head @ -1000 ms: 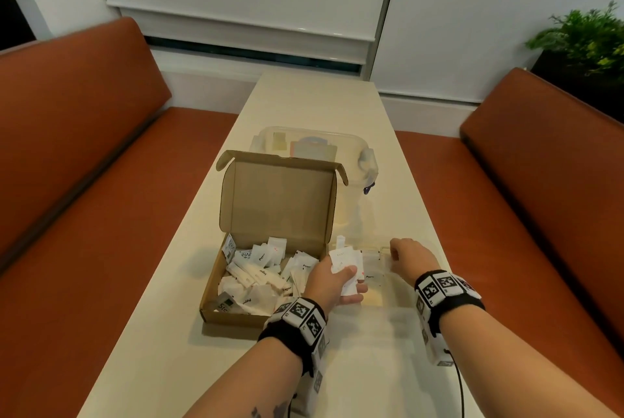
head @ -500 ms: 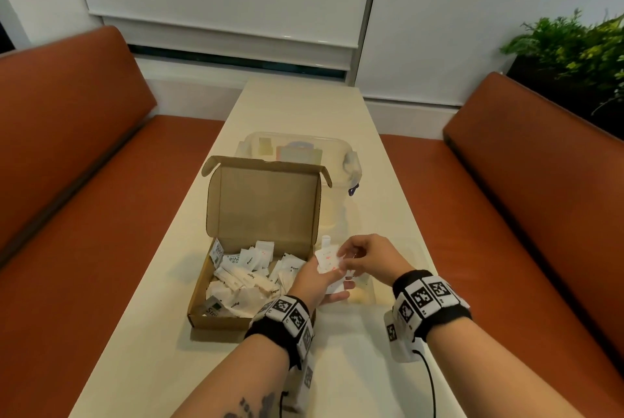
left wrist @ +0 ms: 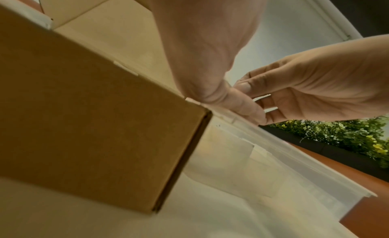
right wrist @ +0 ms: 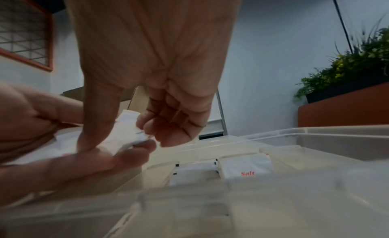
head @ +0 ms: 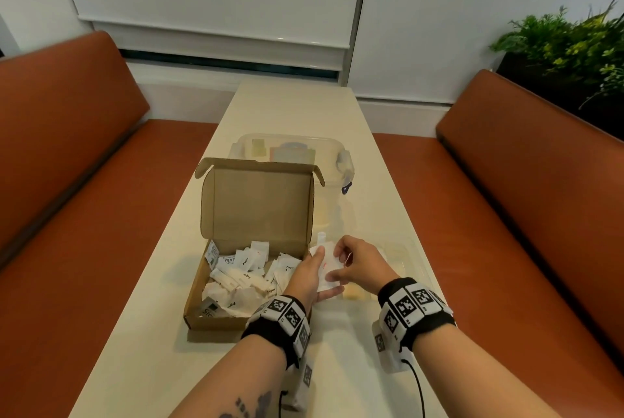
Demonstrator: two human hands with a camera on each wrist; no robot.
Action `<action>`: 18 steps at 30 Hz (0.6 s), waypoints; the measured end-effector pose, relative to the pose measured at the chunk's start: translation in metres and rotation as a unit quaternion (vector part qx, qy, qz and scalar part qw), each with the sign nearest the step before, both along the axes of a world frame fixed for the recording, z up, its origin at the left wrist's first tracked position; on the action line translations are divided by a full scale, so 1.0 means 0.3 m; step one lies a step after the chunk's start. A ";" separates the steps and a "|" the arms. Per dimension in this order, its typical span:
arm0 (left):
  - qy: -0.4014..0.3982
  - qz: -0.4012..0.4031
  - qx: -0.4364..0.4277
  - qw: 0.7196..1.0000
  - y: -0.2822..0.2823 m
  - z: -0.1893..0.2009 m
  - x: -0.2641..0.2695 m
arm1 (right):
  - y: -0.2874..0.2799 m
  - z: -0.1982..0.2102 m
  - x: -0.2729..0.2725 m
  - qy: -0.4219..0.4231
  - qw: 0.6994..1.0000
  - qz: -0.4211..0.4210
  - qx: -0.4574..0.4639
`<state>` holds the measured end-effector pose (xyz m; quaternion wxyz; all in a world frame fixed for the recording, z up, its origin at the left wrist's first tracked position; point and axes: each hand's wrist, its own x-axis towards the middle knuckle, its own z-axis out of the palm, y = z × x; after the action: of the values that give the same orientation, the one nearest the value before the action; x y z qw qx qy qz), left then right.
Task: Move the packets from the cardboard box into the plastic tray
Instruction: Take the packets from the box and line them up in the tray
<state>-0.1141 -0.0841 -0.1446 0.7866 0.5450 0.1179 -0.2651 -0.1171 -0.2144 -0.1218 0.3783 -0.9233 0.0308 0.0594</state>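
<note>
The open cardboard box (head: 216,289) lies near the table's front, with several white packets (head: 243,275) loose inside. Just right of it stands the clear plastic tray (head: 407,257), whose compartments show in the right wrist view with a Salt packet (right wrist: 247,168) in one. My left hand (head: 317,270) is at the box's right edge and grips a small bunch of white packets (head: 325,277). My right hand (head: 337,264) meets it there. Its thumb and fingers (right wrist: 147,128) pinch one white packet (right wrist: 128,125) of that bunch, over the tray's left end.
A clear lidded plastic container (head: 293,147) stands behind the box's raised lid (head: 258,205). Orange benches (head: 526,201) run along both sides of the narrow table (head: 354,367). A planter with green leaves (head: 567,46) sits at the far right.
My right hand came back from over the tray to my left hand and pinched a packet from the bunch. The left hand stayed by the box's right edge.
</note>
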 end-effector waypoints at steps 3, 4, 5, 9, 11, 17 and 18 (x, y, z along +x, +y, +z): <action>0.012 0.011 -0.003 1.000 -0.002 0.000 -0.002 | 0.007 0.003 -0.002 0.003 1.000 -0.003 -0.007; 0.016 0.012 -0.002 1.000 -0.002 0.001 -0.004 | 0.008 0.002 -0.002 0.004 1.000 -0.002 -0.008; 0.020 0.013 -0.001 1.000 0.000 0.003 -0.005 | 0.010 0.002 -0.004 0.004 1.000 0.000 -0.007; 0.022 0.012 -0.006 1.000 0.004 0.009 -0.005 | 0.018 -0.003 -0.011 0.014 0.998 -0.011 0.053; 0.016 0.008 -0.009 1.000 0.005 0.003 -0.003 | 0.017 -0.007 -0.017 0.014 0.995 -0.033 0.093; -0.008 -0.021 0.000 1.000 0.004 0.002 -0.006 | 0.005 -0.013 -0.024 0.007 0.987 -0.087 0.138; -0.008 -0.021 0.001 1.000 0.003 0.002 -0.005 | 0.003 -0.011 -0.021 0.006 0.985 -0.096 0.141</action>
<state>-0.1155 -0.0831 -0.1440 0.7813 0.5501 0.1002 -0.2772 -0.1233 -0.2135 -0.1251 0.5083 -0.8532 0.1129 0.0319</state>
